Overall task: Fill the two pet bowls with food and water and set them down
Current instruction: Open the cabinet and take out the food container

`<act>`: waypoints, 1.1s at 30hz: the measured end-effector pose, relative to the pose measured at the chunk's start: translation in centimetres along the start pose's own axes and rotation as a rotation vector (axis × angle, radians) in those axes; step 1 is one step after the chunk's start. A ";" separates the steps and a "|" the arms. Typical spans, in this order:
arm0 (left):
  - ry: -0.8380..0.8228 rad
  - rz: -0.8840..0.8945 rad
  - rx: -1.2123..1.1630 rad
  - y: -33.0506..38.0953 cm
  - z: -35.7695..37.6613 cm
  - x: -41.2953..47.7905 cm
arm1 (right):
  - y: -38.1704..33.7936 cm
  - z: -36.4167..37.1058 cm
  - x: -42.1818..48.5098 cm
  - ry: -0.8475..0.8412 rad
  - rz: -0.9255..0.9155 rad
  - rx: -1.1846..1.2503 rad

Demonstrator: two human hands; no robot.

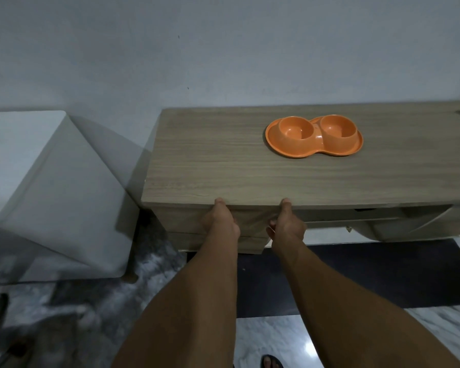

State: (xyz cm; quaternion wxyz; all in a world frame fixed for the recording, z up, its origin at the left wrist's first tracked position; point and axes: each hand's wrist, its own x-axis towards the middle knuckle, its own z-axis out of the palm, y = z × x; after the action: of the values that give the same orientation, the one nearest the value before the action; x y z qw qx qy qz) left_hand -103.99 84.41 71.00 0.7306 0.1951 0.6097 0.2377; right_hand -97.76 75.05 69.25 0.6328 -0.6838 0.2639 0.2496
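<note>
On the desk [223, 166], the double bowl [314, 140] lies upright, long axis left-right.

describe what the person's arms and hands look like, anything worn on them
Left arm and right arm are bare to the frame's edge, with no sleeves showing. Left hand and right hand wear no gloves; no watch, bracelet or ring shows on the parts in view.

No words, labels, brands or numbers I can read anywhere, plain orange double bowl [314, 138], bare wood-grain surface [223, 168], unmarked drawer front [252, 221]
</note>
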 end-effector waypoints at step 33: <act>0.135 0.168 0.454 -8.3 -6.9 -1.0 | 6.4 -8.7 -4.3 -0.319 -0.001 -0.384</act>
State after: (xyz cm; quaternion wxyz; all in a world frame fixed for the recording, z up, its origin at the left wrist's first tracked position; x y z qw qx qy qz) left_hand -110.03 77.05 65.83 0.6032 0.3879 0.6765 0.1674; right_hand -105.18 66.18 68.13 0.5252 -0.7435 0.1082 0.3996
